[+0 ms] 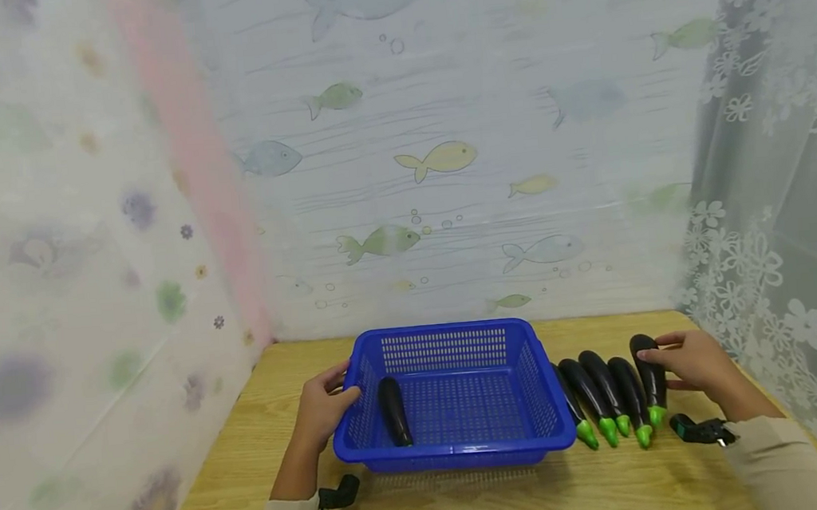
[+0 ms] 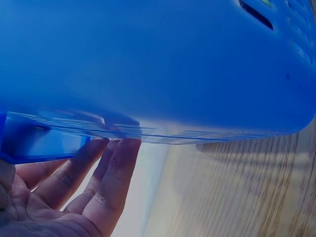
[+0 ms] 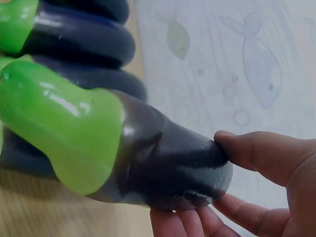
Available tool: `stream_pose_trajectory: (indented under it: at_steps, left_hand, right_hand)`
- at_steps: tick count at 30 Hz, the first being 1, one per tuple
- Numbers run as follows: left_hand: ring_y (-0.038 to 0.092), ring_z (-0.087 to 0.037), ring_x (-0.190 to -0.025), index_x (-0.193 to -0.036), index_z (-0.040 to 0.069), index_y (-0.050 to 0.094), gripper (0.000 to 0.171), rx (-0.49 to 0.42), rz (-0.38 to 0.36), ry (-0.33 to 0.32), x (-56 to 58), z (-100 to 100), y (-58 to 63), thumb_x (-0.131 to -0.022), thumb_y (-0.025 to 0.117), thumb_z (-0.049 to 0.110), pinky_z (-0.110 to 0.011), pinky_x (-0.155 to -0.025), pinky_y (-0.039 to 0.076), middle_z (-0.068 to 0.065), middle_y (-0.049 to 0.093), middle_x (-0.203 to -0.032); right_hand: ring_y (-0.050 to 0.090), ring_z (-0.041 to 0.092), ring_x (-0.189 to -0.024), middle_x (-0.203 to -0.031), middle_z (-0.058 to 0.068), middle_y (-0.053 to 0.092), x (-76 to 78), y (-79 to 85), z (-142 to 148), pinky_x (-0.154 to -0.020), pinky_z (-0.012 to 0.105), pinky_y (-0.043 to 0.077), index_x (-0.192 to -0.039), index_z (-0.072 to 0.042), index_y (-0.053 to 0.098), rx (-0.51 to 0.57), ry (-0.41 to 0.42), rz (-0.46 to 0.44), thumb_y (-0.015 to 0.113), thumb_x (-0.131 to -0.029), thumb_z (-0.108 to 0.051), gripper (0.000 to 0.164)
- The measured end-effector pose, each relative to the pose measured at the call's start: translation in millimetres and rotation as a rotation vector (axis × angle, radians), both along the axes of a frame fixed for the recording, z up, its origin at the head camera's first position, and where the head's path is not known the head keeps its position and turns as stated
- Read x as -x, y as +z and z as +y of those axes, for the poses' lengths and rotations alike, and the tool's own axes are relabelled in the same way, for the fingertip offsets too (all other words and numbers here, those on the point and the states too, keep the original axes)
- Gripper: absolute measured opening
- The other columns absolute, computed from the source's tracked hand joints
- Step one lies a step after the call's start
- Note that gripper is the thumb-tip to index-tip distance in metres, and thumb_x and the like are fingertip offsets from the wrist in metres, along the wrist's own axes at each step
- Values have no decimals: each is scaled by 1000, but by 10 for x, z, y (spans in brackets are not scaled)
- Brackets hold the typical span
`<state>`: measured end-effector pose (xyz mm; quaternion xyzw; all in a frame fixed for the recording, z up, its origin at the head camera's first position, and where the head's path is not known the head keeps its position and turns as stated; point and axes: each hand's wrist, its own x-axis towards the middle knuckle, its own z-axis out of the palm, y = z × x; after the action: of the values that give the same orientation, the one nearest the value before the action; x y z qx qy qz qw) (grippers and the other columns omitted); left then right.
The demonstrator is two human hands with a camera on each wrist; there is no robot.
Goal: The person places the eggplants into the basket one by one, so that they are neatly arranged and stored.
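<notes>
A blue plastic basket [image 1: 460, 449] with slotted walls stands on the wooden table, and one dark eggplant [image 1: 394, 412] lies inside near its left wall. My left hand [image 1: 319, 406] grips the basket's left rim, thumb over the edge; in the left wrist view its fingers [image 2: 116, 173] reach under the rim beside the outer wall. To the right of the basket, my right hand [image 1: 698, 364] pinches the blunt dark end of an eggplant [image 1: 652, 376]. The right wrist view shows this eggplant [image 3: 173, 158] between thumb and fingers, its green cap pointing away from the hand.
Several more eggplants [image 1: 609, 383] lie side by side between the basket and the right hand, green caps toward me. The leftmost is partly hidden by the basket. Behind the wooden table [image 1: 301, 359] hangs a fish-patterned curtain [image 1: 454, 283]; other patterned sheets flank both sides.
</notes>
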<state>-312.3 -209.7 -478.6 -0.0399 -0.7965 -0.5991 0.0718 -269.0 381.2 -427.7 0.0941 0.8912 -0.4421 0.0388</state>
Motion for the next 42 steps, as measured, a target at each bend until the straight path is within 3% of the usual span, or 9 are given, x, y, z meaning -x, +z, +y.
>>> stream_pose_trajectory:
  at_steps: [27, 42]
  left_hand:
    - [69, -41, -116, -146, 7, 58, 60, -2, -4, 8, 9, 10, -7, -89, 74, 11, -53, -89, 61, -24, 69, -130]
    - [70, -39, -115, -146, 5, 58, 59, 23, 10, 12, -46, 27, 50, -89, 72, 9, -52, -90, 61, -24, 69, -129]
  right_hand:
    - [48, 54, -134, -154, 40, 35, 124, 329, -572, -89, 47, 62, -155, 9, 34, 37, 72, 66, 64, -100, -45, 83]
    - [53, 49, -132, -150, 36, 42, 156, 521, -891, -85, 43, 64, -154, 7, 39, 94, 98, 85, 68, -99, -42, 79]
